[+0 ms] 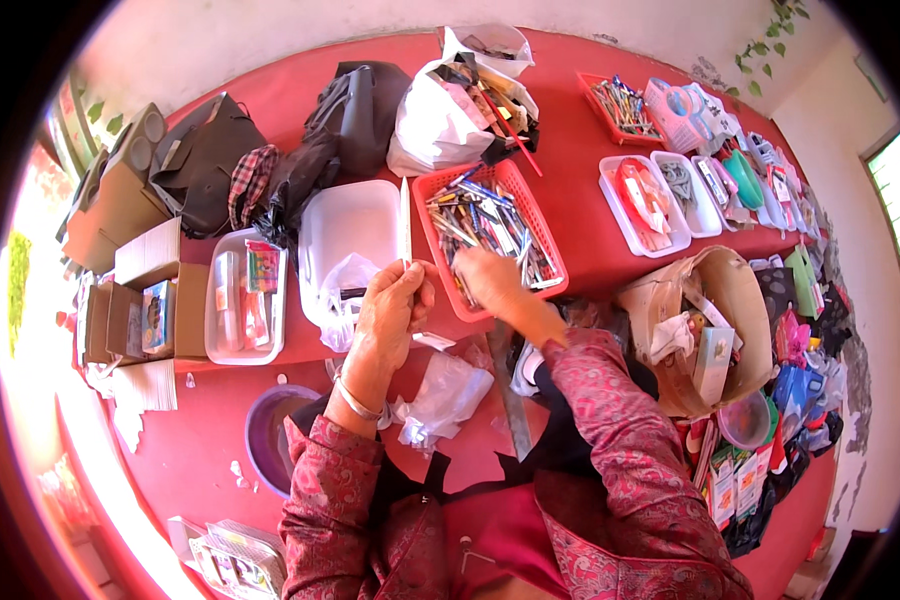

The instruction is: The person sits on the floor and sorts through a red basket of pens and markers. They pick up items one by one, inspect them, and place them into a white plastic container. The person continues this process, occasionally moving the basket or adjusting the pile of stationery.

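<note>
My left hand (400, 300) is closed in a pinch around a slim white pointed stick (405, 225), which stands upright from the fingertips. Whether that stick is a pen does not show. Close by on the right, my right hand (495, 282) hangs over the front of a red plastic basket (553, 245). Motion blurs its fingers, so their grip is unclear. A heap of mixed pens (490, 215), blue, white and dark, fills the basket. Just left of the stick is a translucent white tray (345, 215) with a clear plastic bag (348, 290) at its front.
A bulging white bag (430, 125) stands behind the basket, beside black bags (360, 110). To the right are a cardboard box (660, 290) and white trays (620, 200). An open carton (190, 300) sits left, above a purple basin (260, 440). A crumpled plastic bag (445, 395) lies near me.
</note>
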